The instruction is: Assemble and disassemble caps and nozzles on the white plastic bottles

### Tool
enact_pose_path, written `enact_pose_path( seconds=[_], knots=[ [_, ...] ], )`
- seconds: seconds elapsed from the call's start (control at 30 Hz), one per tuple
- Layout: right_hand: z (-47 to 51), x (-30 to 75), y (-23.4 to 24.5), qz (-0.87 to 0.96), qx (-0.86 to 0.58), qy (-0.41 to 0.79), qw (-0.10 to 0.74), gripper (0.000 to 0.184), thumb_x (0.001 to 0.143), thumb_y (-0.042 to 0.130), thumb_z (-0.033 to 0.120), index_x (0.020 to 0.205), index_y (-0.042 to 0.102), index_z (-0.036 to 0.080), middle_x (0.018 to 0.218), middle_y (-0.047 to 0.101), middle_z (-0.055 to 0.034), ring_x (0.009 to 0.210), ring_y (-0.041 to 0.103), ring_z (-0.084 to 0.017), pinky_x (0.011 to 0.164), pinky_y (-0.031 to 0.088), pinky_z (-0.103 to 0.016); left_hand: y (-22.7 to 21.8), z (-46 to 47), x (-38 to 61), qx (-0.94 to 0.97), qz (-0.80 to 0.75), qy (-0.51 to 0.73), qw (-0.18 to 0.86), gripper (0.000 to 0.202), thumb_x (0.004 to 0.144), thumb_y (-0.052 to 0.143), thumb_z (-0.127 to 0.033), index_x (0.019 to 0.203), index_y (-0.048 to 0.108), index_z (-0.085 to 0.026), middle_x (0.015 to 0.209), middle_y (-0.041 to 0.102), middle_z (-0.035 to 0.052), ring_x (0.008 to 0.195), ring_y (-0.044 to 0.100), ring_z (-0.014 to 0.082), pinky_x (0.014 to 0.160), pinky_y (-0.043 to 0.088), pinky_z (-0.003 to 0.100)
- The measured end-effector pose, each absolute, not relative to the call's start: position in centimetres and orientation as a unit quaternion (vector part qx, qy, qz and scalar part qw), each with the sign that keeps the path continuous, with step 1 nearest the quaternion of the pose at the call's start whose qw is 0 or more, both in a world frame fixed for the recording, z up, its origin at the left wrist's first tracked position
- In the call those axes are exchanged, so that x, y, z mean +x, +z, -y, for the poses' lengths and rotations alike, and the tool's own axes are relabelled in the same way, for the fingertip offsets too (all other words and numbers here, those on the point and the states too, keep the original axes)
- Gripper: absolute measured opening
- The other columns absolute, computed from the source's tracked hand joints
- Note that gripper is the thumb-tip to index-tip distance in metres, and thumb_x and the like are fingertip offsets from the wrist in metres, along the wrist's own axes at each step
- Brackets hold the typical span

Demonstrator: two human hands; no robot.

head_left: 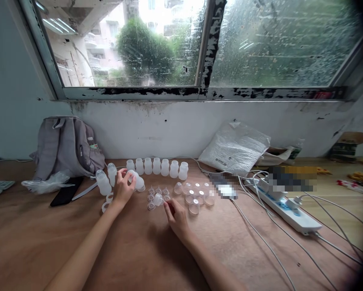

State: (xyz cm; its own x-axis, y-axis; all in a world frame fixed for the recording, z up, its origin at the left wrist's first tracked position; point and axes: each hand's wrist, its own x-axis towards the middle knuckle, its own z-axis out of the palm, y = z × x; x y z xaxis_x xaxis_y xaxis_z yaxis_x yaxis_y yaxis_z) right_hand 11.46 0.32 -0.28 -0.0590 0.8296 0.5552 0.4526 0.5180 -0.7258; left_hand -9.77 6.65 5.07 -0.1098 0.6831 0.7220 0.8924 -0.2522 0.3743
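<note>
My left hand is closed around a small translucent plastic bottle lying tilted on the brown table. My right hand pinches a small clear nipple-shaped piece just above the tabletop. A row of several upright white bottles stands behind the hands. Two more bottles stand to the left. Small clear valves and round caps lie between the hands and to the right.
A grey backpack leans at the back left, with a black phone and a crumpled plastic bag beside it. A white bag, a power strip and white cables occupy the right side. Window above.
</note>
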Motion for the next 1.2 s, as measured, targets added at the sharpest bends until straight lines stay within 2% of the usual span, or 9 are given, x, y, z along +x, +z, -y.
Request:
enact_pose_path(
  seconds=[0.13,0.33,0.4,0.5,0.6,0.7,0.83,0.97,1.2],
  knots=[
    [-0.5,11.5,-0.4,0.701,-0.457,0.181,0.516,0.018,0.084,0.041,0.029,0.074,0.051,0.018,0.065,0.054,-0.0005,0.055,0.047,-0.012,0.053,0.036,-0.022,2.5,-3.9,-7.9,-0.650,0.573,-0.494,0.071,0.017,0.081,0.039,-0.026,0.080,0.054,-0.017,0.108,0.041,0.0085,0.095,0.049,0.0207,0.086,0.041,0.036],
    [-0.6,11.6,-0.5,0.696,-0.475,0.177,0.508,0.019,0.084,0.041,0.031,0.074,0.051,0.019,0.064,0.054,-0.0009,0.056,0.048,-0.013,0.054,0.037,-0.023,-0.6,-2.2,-6.9,-0.698,0.523,-0.488,0.037,0.013,0.080,0.041,-0.022,0.091,0.049,-0.019,0.114,0.043,0.0092,0.107,0.045,0.0220,0.090,0.038,0.039],
    [-0.7,11.6,-0.5,0.694,-0.477,0.182,0.507,0.020,0.084,0.040,0.032,0.075,0.052,0.019,0.065,0.055,-0.0014,0.056,0.049,-0.013,0.054,0.037,-0.023,-1.3,-2.6,-6.9,-0.698,0.510,-0.502,0.020,0.025,0.078,0.047,-0.025,0.102,0.044,-0.019,0.115,0.045,0.0098,0.110,0.044,0.0223,0.091,0.038,0.039],
    [-0.8,11.5,-0.5,0.694,-0.476,0.192,0.505,0.020,0.084,0.041,0.033,0.076,0.053,0.018,0.068,0.057,-0.0020,0.058,0.051,-0.013,0.056,0.038,-0.024,-2.5,-3.4,-6.9,-0.671,0.521,-0.525,-0.050,0.052,0.075,0.054,-0.029,0.120,0.030,-0.020,0.115,0.047,0.0108,0.108,0.047,0.0215,0.089,0.040,0.038],
    [-0.8,11.5,-0.5,0.692,-0.480,0.199,0.501,0.020,0.084,0.042,0.033,0.076,0.052,0.019,0.068,0.057,-0.0019,0.059,0.052,-0.014,0.056,0.039,-0.024,-3.5,-3.9,-6.9,-0.649,0.536,-0.524,-0.129,0.070,0.071,0.059,-0.031,0.127,0.018,-0.020,0.116,0.047,0.0121,0.103,0.051,0.0202,0.085,0.042,0.035],
    [-0.8,11.6,-0.6,0.683,-0.489,0.206,0.502,0.020,0.083,0.042,0.035,0.077,0.053,0.019,0.067,0.057,-0.0014,0.057,0.051,-0.014,0.055,0.038,-0.023,-3.6,-3.8,-7.1,-0.645,0.553,-0.508,-0.144,0.066,0.069,0.061,-0.032,0.122,0.024,-0.021,0.112,0.048,0.0110,0.097,0.053,0.0202,0.082,0.043,0.035],
    [-1.1,11.8,-0.7,0.662,-0.499,0.216,0.516,0.022,0.083,0.042,0.037,0.080,0.054,0.018,0.065,0.055,-0.0006,0.055,0.050,-0.013,0.053,0.038,-0.023,-2.8,-3.1,-7.5,-0.681,0.551,-0.476,-0.071,0.049,0.071,0.059,-0.030,0.114,0.037,-0.022,0.106,0.049,0.0084,0.098,0.051,0.0214,0.084,0.041,0.036],
    [-1.3,12.0,-0.8,0.653,-0.501,0.222,0.523,0.021,0.082,0.043,0.036,0.082,0.054,0.018,0.066,0.055,-0.0008,0.055,0.050,-0.013,0.053,0.038,-0.023,-2.2,-2.2,-7.4,-0.732,0.524,-0.435,-0.024,0.049,0.072,0.057,-0.027,0.116,0.037,-0.022,0.103,0.052,0.0072,0.097,0.051,0.0222,0.083,0.040,0.038],
    [-1.1,12.0,-0.9,0.676,-0.484,0.222,0.509,0.020,0.082,0.043,0.033,0.088,0.055,0.018,0.066,0.056,-0.0009,0.054,0.049,-0.013,0.053,0.037,-0.022,-1.5,-1.4,-7.0,-0.777,0.506,-0.374,0.010,0.044,0.068,0.058,-0.015,0.110,0.046,-0.022,0.105,0.053,0.0056,0.098,0.049,0.0228,0.085,0.037,0.037]
  ],
)
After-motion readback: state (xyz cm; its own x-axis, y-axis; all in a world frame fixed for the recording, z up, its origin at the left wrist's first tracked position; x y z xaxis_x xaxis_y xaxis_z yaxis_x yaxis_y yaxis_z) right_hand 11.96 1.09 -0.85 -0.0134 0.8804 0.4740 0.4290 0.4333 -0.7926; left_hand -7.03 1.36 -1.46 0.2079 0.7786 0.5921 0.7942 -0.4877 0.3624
